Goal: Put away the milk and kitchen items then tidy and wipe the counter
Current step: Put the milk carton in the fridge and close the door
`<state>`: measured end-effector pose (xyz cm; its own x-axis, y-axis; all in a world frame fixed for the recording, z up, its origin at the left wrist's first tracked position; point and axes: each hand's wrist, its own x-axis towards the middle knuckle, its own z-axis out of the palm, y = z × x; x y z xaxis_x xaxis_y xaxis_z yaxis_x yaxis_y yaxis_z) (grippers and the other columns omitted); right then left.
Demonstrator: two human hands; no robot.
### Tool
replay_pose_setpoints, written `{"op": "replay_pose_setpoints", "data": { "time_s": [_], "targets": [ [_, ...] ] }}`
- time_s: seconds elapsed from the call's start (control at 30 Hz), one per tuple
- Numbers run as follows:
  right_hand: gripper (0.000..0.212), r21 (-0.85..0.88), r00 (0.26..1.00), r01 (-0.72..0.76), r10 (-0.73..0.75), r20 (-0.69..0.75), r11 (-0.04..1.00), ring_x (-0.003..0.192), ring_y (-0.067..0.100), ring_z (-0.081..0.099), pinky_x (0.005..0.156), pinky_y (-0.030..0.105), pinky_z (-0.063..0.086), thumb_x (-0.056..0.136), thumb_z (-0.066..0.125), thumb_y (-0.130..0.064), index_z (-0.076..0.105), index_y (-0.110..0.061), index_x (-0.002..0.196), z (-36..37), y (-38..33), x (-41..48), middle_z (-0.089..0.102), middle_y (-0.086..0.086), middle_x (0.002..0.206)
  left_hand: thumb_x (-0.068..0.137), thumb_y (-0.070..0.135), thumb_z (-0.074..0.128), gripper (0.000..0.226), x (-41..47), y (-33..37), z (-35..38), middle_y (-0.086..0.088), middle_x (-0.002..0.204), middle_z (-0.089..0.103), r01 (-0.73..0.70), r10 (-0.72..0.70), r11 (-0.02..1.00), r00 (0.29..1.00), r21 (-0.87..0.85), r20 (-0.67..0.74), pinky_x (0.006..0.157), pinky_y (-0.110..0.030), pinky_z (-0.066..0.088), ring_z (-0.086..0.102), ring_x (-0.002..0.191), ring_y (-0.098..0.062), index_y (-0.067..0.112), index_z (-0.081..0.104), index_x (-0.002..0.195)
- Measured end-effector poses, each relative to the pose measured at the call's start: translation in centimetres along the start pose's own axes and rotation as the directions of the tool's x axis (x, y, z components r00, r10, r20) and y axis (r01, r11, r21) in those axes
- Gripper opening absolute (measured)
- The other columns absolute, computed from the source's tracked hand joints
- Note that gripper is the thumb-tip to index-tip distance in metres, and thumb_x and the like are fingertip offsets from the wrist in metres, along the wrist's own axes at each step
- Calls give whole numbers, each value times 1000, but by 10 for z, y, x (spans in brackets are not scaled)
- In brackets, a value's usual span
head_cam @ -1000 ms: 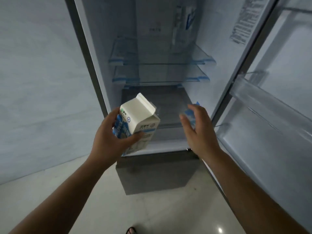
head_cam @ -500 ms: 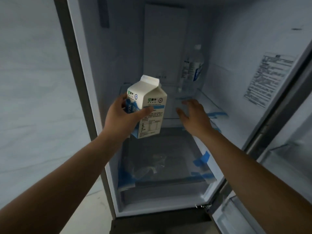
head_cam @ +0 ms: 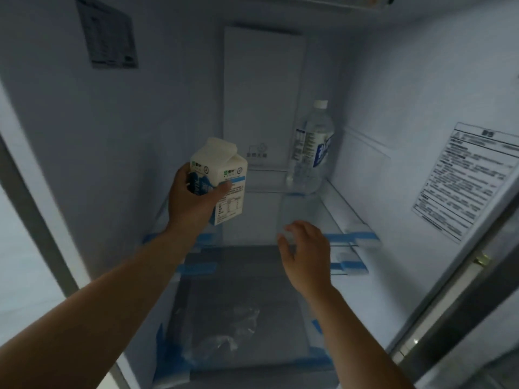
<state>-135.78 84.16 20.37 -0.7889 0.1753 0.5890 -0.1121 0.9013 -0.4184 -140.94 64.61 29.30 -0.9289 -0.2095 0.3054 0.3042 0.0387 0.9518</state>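
A white and blue milk carton (head_cam: 228,175) is upright in my left hand (head_cam: 191,199), which grips it from the left side. The carton hangs inside the open fridge, just above the left part of the upper glass shelf (head_cam: 331,214). My right hand (head_cam: 304,249) hovers lower and to the right, at the shelf's front edge, with fingers loosely curled and nothing in them.
A clear water bottle (head_cam: 311,148) stands at the back right of the glass shelf. A second glass shelf (head_cam: 348,266) lies just below. A drawer cover (head_cam: 241,310) with blue tape fills the bottom. Printed labels are stuck on the fridge's left wall (head_cam: 108,39) and right wall (head_cam: 466,178).
My view rose from the lower fridge to the top compartment. My left hand carried the carton up and into the fridge above the shelf. My right hand dropped back to the shelf's front edge.
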Motion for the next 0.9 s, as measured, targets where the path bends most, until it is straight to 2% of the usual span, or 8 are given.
{"op": "replay_pose_setpoints", "data": {
  "time_s": [0.2, 0.4, 0.47, 0.57, 0.7, 0.77, 0.83, 0.9],
  "targets": [
    [36, -22, 999, -5, 4, -55, 1000, 106, 23, 56, 86, 34, 36, 87, 38, -39, 64, -19, 102, 6, 0, 1, 64, 2, 110, 66, 18, 81, 62, 28, -20, 12, 13, 106, 56, -86, 85, 993, 996, 76, 22, 67, -8, 46, 53, 88, 9, 19, 48, 119],
    [35, -23, 996, 5, -7, -85, 1000, 108, 21, 55, 90, 28, 27, 89, 37, -41, 63, -22, 103, 10, 4, 1, 63, 0, 111, 68, 18, 80, 65, 37, -49, 13, 16, 108, 54, -55, 55, 998, 998, 43, 8, 84, -26, 49, 55, 98, -1, 30, 41, 120],
    [34, -26, 996, 9, -12, -94, 1000, 107, 22, 56, 90, 28, 27, 89, 38, -40, 63, -22, 102, 10, 3, 2, 63, 0, 110, 69, 19, 79, 66, 39, -50, 13, 15, 110, 55, -62, 61, 996, 998, 63, 20, 83, -26, 48, 56, 101, -4, 33, 40, 120],
    [33, -33, 994, 12, -15, -104, 999, 107, 22, 56, 89, 29, 29, 88, 38, -40, 63, -22, 102, 11, 3, 2, 64, 0, 110, 71, 18, 77, 60, 39, -50, 14, 18, 106, 54, -80, 77, 993, 996, 86, 34, 73, -16, 45, 55, 94, 0, 33, 38, 113],
    [34, -43, 997, 9, -12, -73, 999, 108, 21, 55, 88, 35, 36, 88, 38, -40, 62, -23, 103, 11, 4, 1, 63, -1, 112, 69, 21, 79, 50, 39, -49, 11, 10, 106, 55, -71, 64, 988, 996, 139, 54, 72, -20, 46, 56, 101, -13, 29, 43, 103],
    [35, -59, 998, 19, -22, -54, 998, 109, 22, 55, 87, 35, 36, 88, 38, -41, 62, -23, 104, 10, 4, 0, 63, 0, 113, 66, 25, 81, 60, 39, -47, 5, 8, 109, 49, -69, 63, 978, 997, 199, 38, 73, -18, 43, 51, 104, -12, 25, 44, 113],
    [40, -52, 1000, 23, -24, -17, 998, 110, 23, 55, 87, 34, 34, 88, 37, -45, 63, -21, 105, 6, 4, 2, 63, 1, 114, 65, 31, 81, 82, 34, -42, -2, 6, 119, 40, -76, 77, 955, 997, 286, 9, 79, -19, 39, 42, 107, -8, 17, 35, 132],
    [49, -21, 998, 29, -28, 50, 999, 112, 24, 54, 91, 35, 37, 88, 35, -53, 63, -17, 108, -5, 3, 2, 61, 4, 117, 68, 31, 79, 84, 25, -35, -7, 3, 124, 36, -130, 138, 937, 990, 325, -1, 82, -17, 36, 37, 109, -5, 15, 32, 135]
  ]
}}
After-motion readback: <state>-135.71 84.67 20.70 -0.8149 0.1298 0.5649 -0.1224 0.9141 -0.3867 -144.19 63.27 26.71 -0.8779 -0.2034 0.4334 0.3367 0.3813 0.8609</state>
